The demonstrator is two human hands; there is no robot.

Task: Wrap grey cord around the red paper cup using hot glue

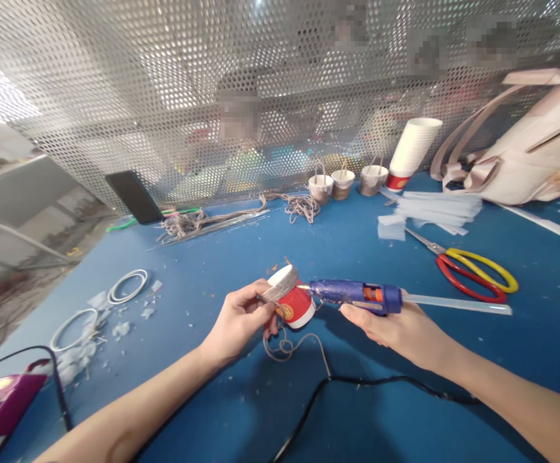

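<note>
My left hand (241, 318) grips a red and white paper cup (299, 307) tilted on its side above the table. Grey cord (283, 283) is wound round the cup near its rim, and its loose tail (303, 339) curls down below. In my right hand (400, 328) is a blue hot glue gun (342, 291), its nozzle at the edge of the wound cord. A clear glue stick (458, 303) sticks out of the gun's back end.
Scissors (472, 273) with red and yellow handles lie at right. Behind stand cord-wrapped cups (321, 186), stacked paper cups (415, 151) and a phone (135, 196). A black cable (308, 411) crosses the front; white rings (128, 287) and glue scraps lie left. Perforated metal (178, 128) borders the back.
</note>
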